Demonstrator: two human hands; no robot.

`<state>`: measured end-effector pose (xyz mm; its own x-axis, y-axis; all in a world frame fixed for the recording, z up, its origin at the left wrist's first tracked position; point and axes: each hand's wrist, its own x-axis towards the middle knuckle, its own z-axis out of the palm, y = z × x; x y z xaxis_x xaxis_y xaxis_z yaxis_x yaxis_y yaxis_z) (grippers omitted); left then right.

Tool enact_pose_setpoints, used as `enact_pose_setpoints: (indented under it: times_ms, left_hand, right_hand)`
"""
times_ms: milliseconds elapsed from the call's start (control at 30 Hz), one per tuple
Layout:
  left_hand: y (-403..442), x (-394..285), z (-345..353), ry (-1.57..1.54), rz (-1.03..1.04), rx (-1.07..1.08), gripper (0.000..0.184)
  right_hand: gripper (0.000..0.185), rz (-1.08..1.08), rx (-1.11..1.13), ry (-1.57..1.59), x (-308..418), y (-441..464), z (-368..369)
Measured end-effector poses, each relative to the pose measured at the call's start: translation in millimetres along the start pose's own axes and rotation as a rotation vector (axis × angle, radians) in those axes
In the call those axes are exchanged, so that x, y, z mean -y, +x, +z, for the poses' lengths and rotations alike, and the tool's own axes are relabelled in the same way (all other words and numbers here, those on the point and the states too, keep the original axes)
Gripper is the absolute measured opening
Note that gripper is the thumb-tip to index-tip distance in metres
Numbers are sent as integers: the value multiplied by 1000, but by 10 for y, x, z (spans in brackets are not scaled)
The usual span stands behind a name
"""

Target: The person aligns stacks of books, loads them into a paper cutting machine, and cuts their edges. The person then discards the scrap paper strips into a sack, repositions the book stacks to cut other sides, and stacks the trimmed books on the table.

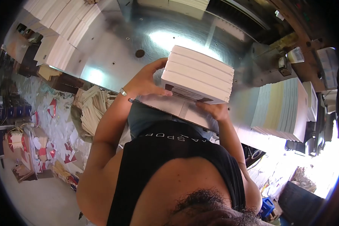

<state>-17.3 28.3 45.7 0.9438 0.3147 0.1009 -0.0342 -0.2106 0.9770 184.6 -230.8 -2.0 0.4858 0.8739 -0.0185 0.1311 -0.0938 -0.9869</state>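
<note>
A stack of several white paper blocks, which look like untrimmed books (199,73), is held in front of my body over a metal table. A printed cover with a dark picture shows on its near face. My left hand (148,80) grips the stack's left end, thumb on the near face and fingers behind it, partly hidden. Under the near right corner is my right hand (216,110), its fingers pressed to the lower edge and partly hidden by the stack. Whether the stack rests on the metal or is lifted, I cannot tell.
Tall piles of white paper blocks (66,26) stand on the table's left. A row of books with coloured edges (278,107) lies at the right. The metal table (115,49) has small holes and reaches a dark machine opening behind. Paper scraps (45,101) heap at the left.
</note>
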Motion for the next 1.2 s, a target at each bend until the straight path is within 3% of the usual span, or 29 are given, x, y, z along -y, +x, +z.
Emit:
enact_pose_setpoints:
  times_ms: [167, 333, 433, 533, 600, 700, 733, 800, 867, 1033, 1200]
  left_hand:
    - [-17, 0, -3, 27, -1, -16, 104]
    - [-37, 60, 34, 1, -84, -58, 109]
    - [-59, 56, 24, 150, -88, -76, 104]
    - [-76, 196, 67, -84, -75, -155, 99]
    - [-15, 128, 45, 0, -7, -120, 97]
    - [211, -51, 209, -331, 31, -43, 89]
    - [302, -111, 261, -324, 39, -10, 76]
    - [496, -231, 416, -275, -79, 56, 58]
    - [716, -250, 507, 77, -213, 111, 47]
    - [1118, -139, 996, 153, -333, 266, 46]
    - [1280, -173, 1220, 258, -357, 322, 50]
  right_hand:
    - [97, 10, 31, -278, 68, 3, -59]
    - [102, -321, -115, -247, 469, -118, -75]
    - [103, -327, -129, -273, 402, -156, -88]
    - [104, -350, -103, -179, 353, -141, -102]
    - [108, -346, -181, -232, 515, -293, -119]
    - [110, -224, -232, -11, 581, -460, -168]
    - [110, -149, -249, 77, 584, -528, -164]
    - [101, -31, -355, 138, 568, -666, -206]
    - [97, 105, -433, 149, 470, -757, -228]
    - [86, 238, -583, 334, 311, -990, -290]
    - [87, 324, -623, 292, 309, -1086, -387]
